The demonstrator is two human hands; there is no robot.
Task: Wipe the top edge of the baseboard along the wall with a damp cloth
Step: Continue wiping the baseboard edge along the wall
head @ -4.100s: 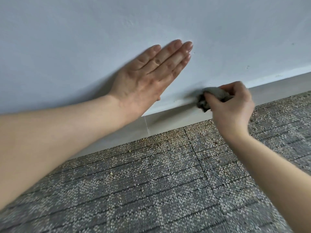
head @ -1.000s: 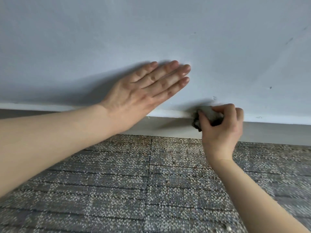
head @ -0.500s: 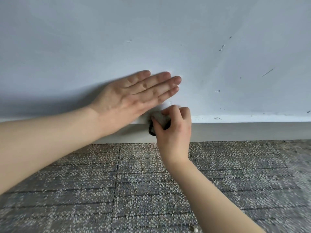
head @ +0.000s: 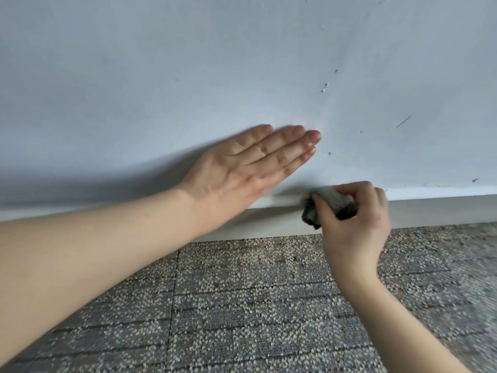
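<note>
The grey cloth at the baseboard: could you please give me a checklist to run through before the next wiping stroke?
1. Right hand grips the bunched grey cloth: ok.
2. Cloth touches the top edge of the pale baseboard: ok.
3. Left hand lies flat on the pale blue-grey wall, apart from the cloth: ok.
4. Top edge to the right of the cloth is unobstructed: ok.
5. Cloth is damp: cannot tell.
</note>
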